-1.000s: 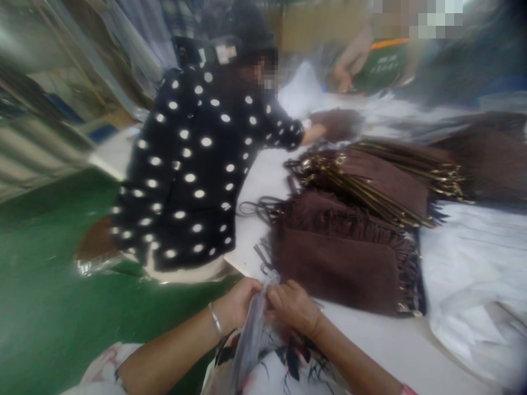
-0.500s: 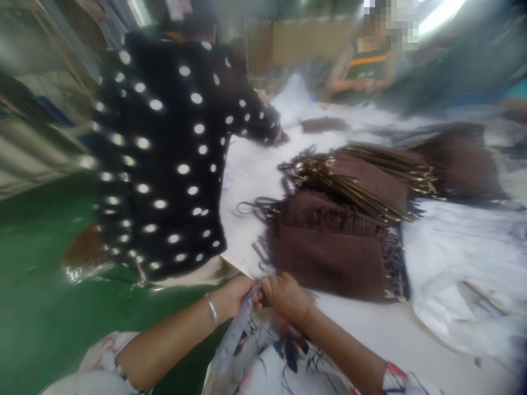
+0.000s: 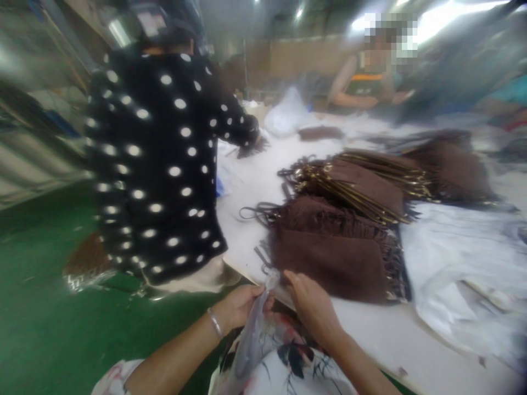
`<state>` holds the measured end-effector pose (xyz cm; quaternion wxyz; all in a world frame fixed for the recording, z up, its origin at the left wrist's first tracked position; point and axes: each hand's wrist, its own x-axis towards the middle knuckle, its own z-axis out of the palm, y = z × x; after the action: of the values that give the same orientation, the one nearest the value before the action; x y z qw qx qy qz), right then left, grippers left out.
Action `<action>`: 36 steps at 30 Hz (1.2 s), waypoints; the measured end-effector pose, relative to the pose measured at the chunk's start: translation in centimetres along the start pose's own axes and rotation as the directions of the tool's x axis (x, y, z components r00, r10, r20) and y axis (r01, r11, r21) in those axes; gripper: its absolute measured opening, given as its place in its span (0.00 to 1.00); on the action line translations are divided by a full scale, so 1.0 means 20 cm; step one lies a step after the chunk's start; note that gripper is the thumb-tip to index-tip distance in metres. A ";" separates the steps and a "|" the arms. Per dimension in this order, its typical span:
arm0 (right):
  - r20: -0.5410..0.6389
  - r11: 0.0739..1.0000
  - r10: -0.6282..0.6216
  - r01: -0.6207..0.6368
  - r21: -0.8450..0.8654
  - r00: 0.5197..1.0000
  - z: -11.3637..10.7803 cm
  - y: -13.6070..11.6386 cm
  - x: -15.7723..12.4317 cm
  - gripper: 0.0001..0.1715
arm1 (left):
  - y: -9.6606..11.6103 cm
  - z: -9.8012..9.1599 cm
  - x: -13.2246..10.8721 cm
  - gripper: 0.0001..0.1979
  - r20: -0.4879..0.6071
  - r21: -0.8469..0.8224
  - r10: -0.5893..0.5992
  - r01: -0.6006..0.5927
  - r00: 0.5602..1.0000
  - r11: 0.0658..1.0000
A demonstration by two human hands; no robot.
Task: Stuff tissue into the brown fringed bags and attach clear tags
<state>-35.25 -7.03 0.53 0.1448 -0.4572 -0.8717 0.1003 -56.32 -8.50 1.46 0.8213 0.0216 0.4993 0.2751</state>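
My left hand [image 3: 246, 307] is closed around the upper part of a translucent plastic bag [image 3: 247, 348], which hangs down in a narrow, gathered strip over my lap. The bag's top end pokes up above the fingers. Just to the right, my right hand [image 3: 310, 304] is held with bent fingers, a small gap between its fingertips and the bag; no object shows in it. Beyond both hands lies a stack of brown fringed pouches [image 3: 329, 260] with thin straps at the left end.
More brown pouches with brass-coloured zips [image 3: 362, 186] are piled behind on the white table [image 3: 255, 219]. White plastic bags [image 3: 465, 263] lie at right. A person in a polka-dot top [image 3: 156, 164] sits at left, and another person [image 3: 362, 88] is across the table.
My right hand has come off the bag's top and moved slightly right, while my left hand keeps hold. The person in polka dots has shifted a little left.
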 end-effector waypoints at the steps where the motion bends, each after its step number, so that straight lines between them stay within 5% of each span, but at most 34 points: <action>1: 0.012 1.000 0.017 -0.017 0.005 1.000 0.00 0.00 0.01 0.26 | -0.01 0.00 0.00 0.13 -0.002 0.024 0.032 -0.032 0.999 0.999; 5: 0.029 0.997 0.063 -0.065 0.044 0.998 0.02 0.02 0.03 0.19 | -0.04 0.00 0.05 0.11 -0.064 0.188 0.229 -0.214 0.971 0.959; 10: 0.015 0.993 0.087 -0.088 0.073 0.996 0.04 0.02 0.03 0.17 | -0.07 0.00 0.10 0.12 -0.126 0.415 0.532 -0.443 0.838 0.795; 13: 0.002 0.990 0.077 -0.077 0.114 0.997 0.03 0.01 0.03 0.17 | -0.07 -0.01 0.09 0.13 -0.121 0.472 0.598 -0.484 0.792 0.736; 16: -0.056 0.980 0.096 -0.084 0.183 0.994 -0.01 0.04 -0.01 0.22 | -0.06 -0.02 0.06 0.14 -0.107 0.433 0.513 -0.424 0.852 0.795; 20: -0.172 0.971 0.223 -0.203 0.127 0.960 -0.05 0.14 -0.12 0.21 | -0.01 -0.02 -0.01 0.18 -0.047 0.164 0.270 -0.259 0.962 0.952; 26: -0.191 0.961 0.275 -0.273 0.041 0.942 -0.08 0.24 -0.25 0.18 | 0.07 -0.03 -0.07 0.35 0.038 0.301 0.186 -0.189 0.982 0.935; 31: -0.204 0.939 0.345 -0.333 0.090 0.916 -0.09 0.26 -0.31 0.19 | 0.08 -0.03 -0.05 0.36 0.025 0.400 0.202 -0.195 0.979 0.896; 34: -0.202 0.848 0.526 -0.491 0.202 0.826 -0.11 0.28 -0.34 0.19 | 0.05 -0.02 0.01 0.32 -0.013 0.454 0.271 -0.236 0.962 0.859; 36: -0.117 0.670 0.714 -0.625 0.401 0.691 -0.13 0.28 -0.36 0.19 | 0.04 0.01 0.06 0.26 -0.019 0.476 0.312 -0.266 0.950 0.838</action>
<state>-26.17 -9.82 0.00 0.2863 -0.7251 -0.5829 0.2289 -56.01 -7.26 0.79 0.7156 0.2807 0.5807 0.2680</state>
